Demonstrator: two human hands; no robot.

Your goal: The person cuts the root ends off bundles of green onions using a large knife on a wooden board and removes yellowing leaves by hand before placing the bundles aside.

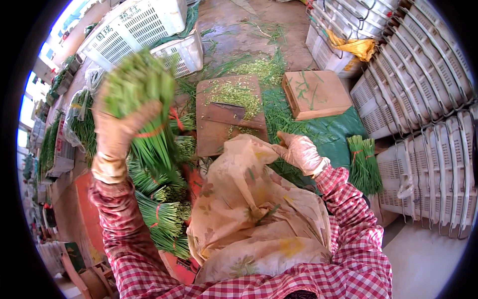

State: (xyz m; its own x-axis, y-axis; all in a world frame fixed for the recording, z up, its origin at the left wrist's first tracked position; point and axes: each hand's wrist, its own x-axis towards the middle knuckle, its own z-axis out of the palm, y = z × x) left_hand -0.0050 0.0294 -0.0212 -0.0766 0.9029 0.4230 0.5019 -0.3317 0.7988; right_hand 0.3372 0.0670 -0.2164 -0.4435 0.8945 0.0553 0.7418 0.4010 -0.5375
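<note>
My left hand point(117, 132), gloved, is raised at the left and closed around a bunch of chives point(137, 84) tied with a red band; its top is blurred by motion. My right hand point(301, 153), also gloved, is at the edge of the beige flowered apron point(259, 199) over my lap. Its fingers are curled, and what they pinch, if anything, does not show clearly. In front stands a brown board point(211, 127) strewn with chopped green bits. A broad knife point(226, 112) lies flat across it. Several banded chive bundles point(162, 214) lie below my left hand.
White plastic crates point(144, 30) stand at the far left, and stacked crates point(413, 74) with metal handles line the right. A wooden block point(318, 94) rests on a green sheet point(328, 134) with loose stalks. Another chive bundle point(363, 164) leans beside the right-hand crates.
</note>
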